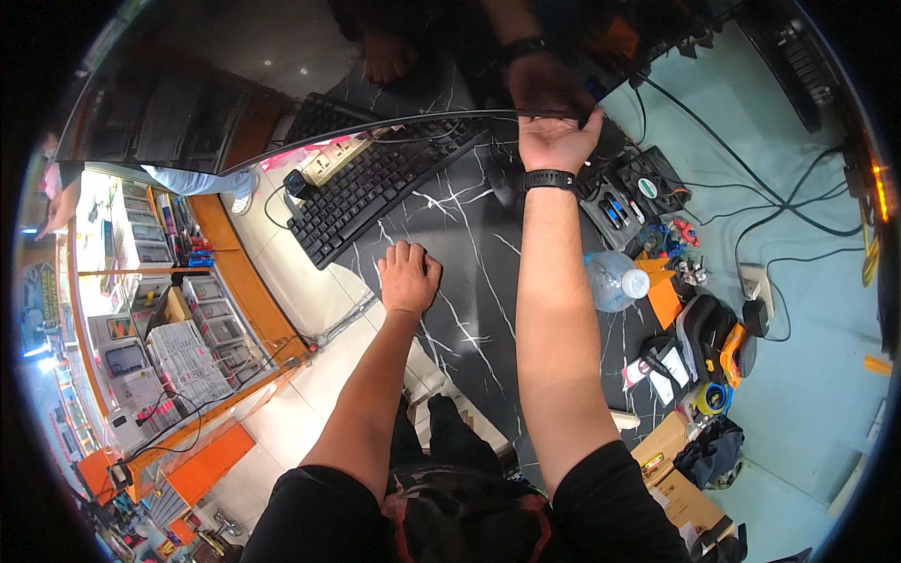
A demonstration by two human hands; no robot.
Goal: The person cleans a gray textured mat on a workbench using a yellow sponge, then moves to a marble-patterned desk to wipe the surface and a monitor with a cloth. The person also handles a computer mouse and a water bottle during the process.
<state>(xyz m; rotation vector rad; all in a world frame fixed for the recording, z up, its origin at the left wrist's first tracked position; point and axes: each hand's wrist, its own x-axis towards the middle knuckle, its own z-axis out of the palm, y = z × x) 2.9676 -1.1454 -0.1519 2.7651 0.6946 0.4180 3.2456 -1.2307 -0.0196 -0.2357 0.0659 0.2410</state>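
My left hand [410,277] rests palm down near the left edge of a black marble-patterned desk [469,310]. Its fingers lie slightly bent and a little apart, with nothing visible in them. Up at the far side, my right hand [560,143] is turned palm up at the lower edge of a large dark monitor [394,66]. The fingers pass out of sight beneath that edge, so their grip is hidden; the thumb shows at the right. A dark wristband [549,179] circles the right wrist. The screen reflects this hand.
A black keyboard [375,202] sits tilted at the far left, beside a power strip [333,159]. Right of my forearm lie a clear plastic bottle [615,281], an orange card [664,298] and dark pouches [706,328]. Cables [741,174] hang along the wall. Glass display cases [169,328] stand left.
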